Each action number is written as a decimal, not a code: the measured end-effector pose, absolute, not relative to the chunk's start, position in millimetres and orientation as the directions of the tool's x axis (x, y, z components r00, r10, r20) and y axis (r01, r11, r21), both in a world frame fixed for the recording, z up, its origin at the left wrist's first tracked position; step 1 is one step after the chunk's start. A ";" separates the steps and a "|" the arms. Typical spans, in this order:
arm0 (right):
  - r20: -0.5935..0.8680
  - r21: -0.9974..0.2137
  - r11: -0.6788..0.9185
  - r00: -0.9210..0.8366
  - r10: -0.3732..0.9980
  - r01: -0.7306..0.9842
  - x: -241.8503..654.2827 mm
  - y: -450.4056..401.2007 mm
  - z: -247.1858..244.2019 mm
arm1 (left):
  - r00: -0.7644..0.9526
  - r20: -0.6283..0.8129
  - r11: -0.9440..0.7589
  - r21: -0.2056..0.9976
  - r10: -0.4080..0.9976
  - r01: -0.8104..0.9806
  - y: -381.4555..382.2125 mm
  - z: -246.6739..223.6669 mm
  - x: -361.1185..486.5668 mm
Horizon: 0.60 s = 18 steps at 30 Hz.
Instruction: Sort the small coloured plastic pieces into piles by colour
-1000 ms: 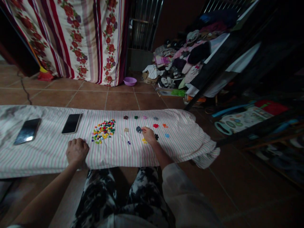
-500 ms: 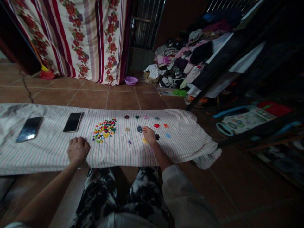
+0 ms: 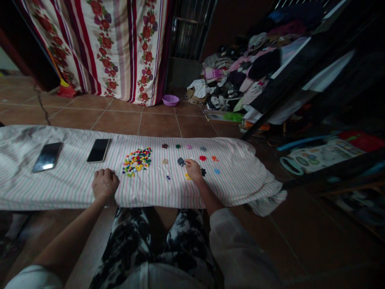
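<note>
My right hand [image 3: 194, 169] is at the dark grey pile [image 3: 181, 161] of small pieces, its thumb and finger pinched at the pile's right side. Whatever lies between those fingertips is too small to make out. Little single-colour groups surround it: red pieces [image 3: 202, 158], black pieces [image 3: 203, 172], yellow pieces [image 3: 187, 176], beige pieces [image 3: 165, 161] and purple-blue pieces [image 3: 168, 177]. My left hand [image 3: 105, 184] rests as a loose fist on the striped cloth [image 3: 141, 196], left of a mixed heap of colourful pieces [image 3: 136, 162].
Two phones, a black phone [image 3: 99, 150] and another phone [image 3: 47, 157], lie on the cloth's left part. Light blue pieces [image 3: 217, 171] and orange pieces [image 3: 214, 158] sit to the right. Beyond the table are a purple basin [image 3: 171, 100] and piled clothes [image 3: 231, 76].
The view has shifted a little, so everything sits slightly further right. My right hand stays at the dark grey pile, and my left fist keeps its place on the cloth.
</note>
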State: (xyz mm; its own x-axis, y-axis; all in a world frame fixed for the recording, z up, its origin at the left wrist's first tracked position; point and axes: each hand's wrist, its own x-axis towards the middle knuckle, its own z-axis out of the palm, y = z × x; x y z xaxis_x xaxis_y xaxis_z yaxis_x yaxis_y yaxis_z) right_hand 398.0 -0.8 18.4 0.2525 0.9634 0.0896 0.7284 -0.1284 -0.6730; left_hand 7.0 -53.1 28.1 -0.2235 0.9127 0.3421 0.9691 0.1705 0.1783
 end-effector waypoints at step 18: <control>0.249 -0.580 0.254 -0.128 0.960 0.774 323.0 3.6 36.0 | -0.208 0.350 0.149 0.188 0.913 0.971 -50.7 25.4 5.6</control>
State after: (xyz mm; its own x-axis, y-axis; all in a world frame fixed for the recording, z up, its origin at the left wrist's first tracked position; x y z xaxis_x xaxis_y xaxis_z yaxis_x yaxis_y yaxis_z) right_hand 323.0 3.6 36.0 -0.1283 0.9600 0.2490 0.7737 0.2540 -0.5804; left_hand 5.6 -50.7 25.4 -0.2078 0.9135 0.3499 0.9708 0.1488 0.1880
